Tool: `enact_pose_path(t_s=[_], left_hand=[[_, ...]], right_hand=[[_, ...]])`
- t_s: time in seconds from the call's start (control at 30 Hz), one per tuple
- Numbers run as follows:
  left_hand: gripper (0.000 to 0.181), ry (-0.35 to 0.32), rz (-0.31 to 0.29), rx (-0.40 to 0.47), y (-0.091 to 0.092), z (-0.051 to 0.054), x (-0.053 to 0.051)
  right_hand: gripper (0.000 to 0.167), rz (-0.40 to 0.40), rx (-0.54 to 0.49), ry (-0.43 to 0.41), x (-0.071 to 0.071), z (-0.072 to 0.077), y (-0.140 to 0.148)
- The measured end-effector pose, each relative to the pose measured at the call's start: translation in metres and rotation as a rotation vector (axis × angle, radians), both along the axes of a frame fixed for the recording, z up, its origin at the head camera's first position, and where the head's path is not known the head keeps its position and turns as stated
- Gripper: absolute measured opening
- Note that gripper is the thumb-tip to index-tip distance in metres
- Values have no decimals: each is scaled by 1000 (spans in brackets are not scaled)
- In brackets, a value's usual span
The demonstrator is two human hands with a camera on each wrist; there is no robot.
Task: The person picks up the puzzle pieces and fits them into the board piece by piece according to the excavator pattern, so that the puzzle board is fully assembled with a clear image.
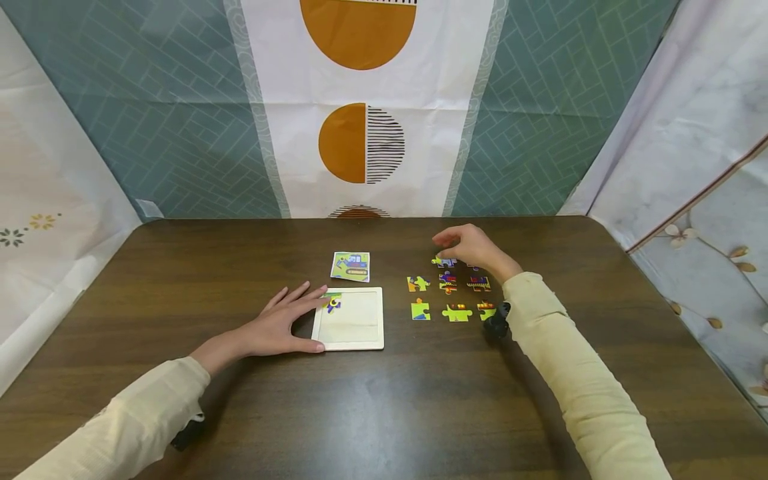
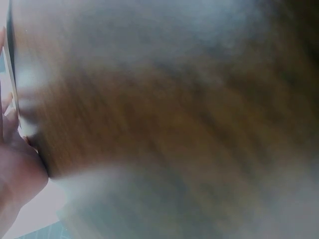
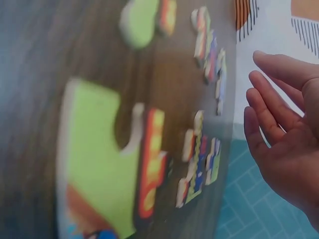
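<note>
White and shallow-rimmed, the tray (image 1: 355, 328) lay flat on the brown table (image 1: 372, 407), one puzzle piece (image 1: 334, 304) set in its far left corner. At the tray's left side the left hand (image 1: 279, 327) was spread, thumb at the near corner, fingers reaching over the far one. Loose pieces (image 1: 457, 313) lay right of the tray in rough rows; above the row beyond the tray's far rim hung the right hand (image 1: 477, 249), fingers gently bent, thumb and fingertips apart with nothing between them. Just beyond the tray lay a picture card (image 1: 351, 267).

Each piece looked light and stiff, its pale edge thick enough to pinch — best across the broad body, since the narrow tabs could chip. The tray seemed light too — likely to slide unless steadied by its rim.
</note>
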State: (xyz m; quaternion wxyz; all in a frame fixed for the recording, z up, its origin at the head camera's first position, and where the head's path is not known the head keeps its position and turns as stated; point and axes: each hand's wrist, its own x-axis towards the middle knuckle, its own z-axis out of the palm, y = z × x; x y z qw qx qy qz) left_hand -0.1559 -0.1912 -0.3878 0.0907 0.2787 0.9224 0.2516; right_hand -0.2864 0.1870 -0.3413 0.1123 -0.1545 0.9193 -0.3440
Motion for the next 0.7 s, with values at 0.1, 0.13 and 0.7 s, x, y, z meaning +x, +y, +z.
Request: enact_pose_path(t_s=[0.1, 0.13, 0.7], left_hand=[[87, 2, 4, 1, 0, 0, 0], [87, 1, 5, 3, 0, 0, 0], [87, -6, 14, 3, 1, 0, 0]], right_hand=[[39, 2, 28, -2, -3, -4, 5], [40, 3, 34, 0, -4, -4, 7], [44, 2, 137, -56, -6, -11, 18]])
